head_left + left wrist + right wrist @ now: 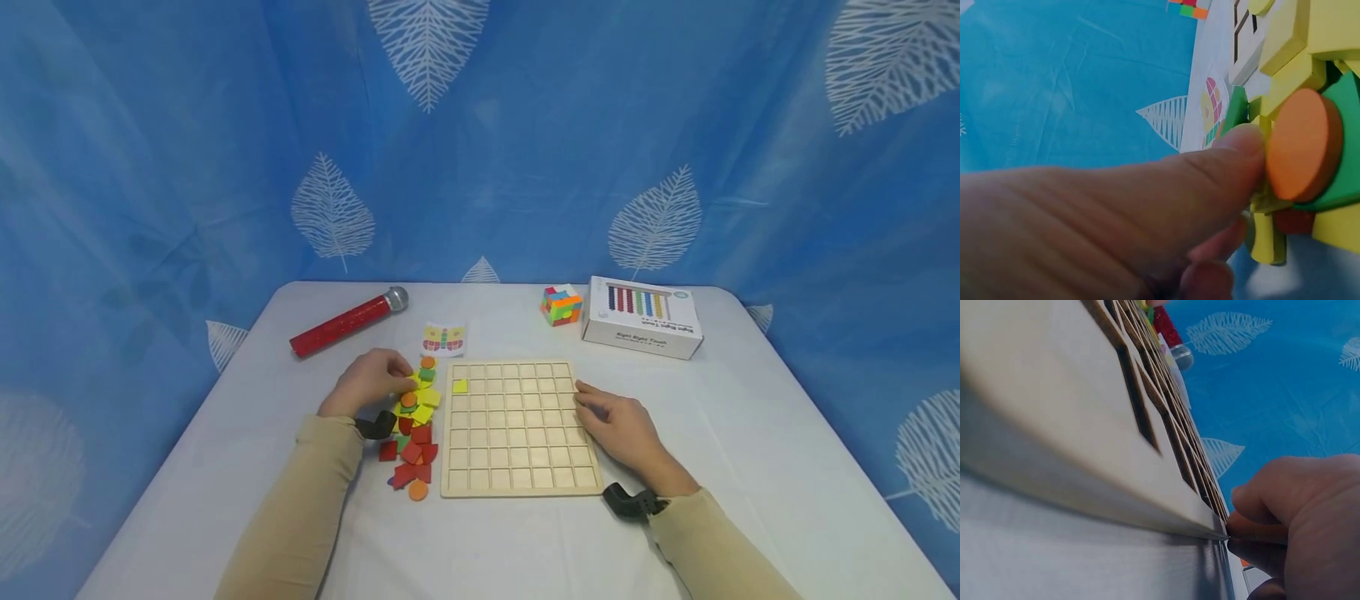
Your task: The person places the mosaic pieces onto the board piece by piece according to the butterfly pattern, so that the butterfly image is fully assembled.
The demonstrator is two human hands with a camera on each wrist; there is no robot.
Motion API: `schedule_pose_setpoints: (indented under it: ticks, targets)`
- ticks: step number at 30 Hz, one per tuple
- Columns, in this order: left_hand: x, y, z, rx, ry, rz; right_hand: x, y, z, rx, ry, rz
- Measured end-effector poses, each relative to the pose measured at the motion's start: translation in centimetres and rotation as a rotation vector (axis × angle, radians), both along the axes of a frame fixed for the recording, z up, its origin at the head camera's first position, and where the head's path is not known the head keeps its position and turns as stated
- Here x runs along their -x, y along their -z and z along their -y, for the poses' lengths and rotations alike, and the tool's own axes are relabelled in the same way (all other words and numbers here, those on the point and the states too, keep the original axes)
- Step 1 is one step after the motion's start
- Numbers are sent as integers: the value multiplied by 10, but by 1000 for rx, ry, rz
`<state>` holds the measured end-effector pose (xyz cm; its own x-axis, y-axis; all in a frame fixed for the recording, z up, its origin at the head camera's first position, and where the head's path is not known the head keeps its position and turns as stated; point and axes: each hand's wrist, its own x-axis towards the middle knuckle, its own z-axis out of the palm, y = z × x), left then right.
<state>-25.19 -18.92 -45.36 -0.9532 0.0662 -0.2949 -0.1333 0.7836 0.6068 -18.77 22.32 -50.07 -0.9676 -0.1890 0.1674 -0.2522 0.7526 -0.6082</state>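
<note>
My left hand (pixel 372 382) reaches over a loose pile of coloured wooden pieces on the left of the table. Its thumb and fingers pinch a yellow piece (pixel 1262 199) at the pile's upper edge; the fingertips are partly hidden behind the thumb. Close by lies an orange disc (pixel 1304 145) on a green piece (pixel 1346 147). Right of the pile is a wooden grid board (pixel 521 429), with one yellow square (pixel 460 386) in its upper left. My right hand (pixel 622 429) rests beside the board, its extended fingers touching the right edge.
Behind the board lies a small card (pixel 444 341) with a butterfly picture. A red microphone (pixel 348 322) is at the back left. At the back right are a puzzle cube (pixel 562 306) and a white box (pixel 641 318). Red pieces (pixel 411 453) make up the pile's near part.
</note>
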Motion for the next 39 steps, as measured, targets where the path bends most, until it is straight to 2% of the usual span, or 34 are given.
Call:
schedule_pose_setpoints:
  ticks: [11, 19, 23, 28, 32, 39]
  targets:
    - [-1, -2, -1, -32, -35, 44, -2, -2, 1, -16, 7, 20]
    - [-6, -8, -1, -44, -78, -38, -3, -3, 2, -10, 11, 11]
    - [-11, -12, -19, -61, -67, -130, -3, -3, 2, -11, 11, 13]
    - [-18, -11, -54, -52, -1, -228, -4, -4, 2, -3, 10, 18]
    - [-20, -4, -73, -17, -9, -260, -4, -4, 2, -7, 3, 1]
    - [-20, 12, -87, -30, -15, -298, -5, -3, 2, -11, 4, 1]
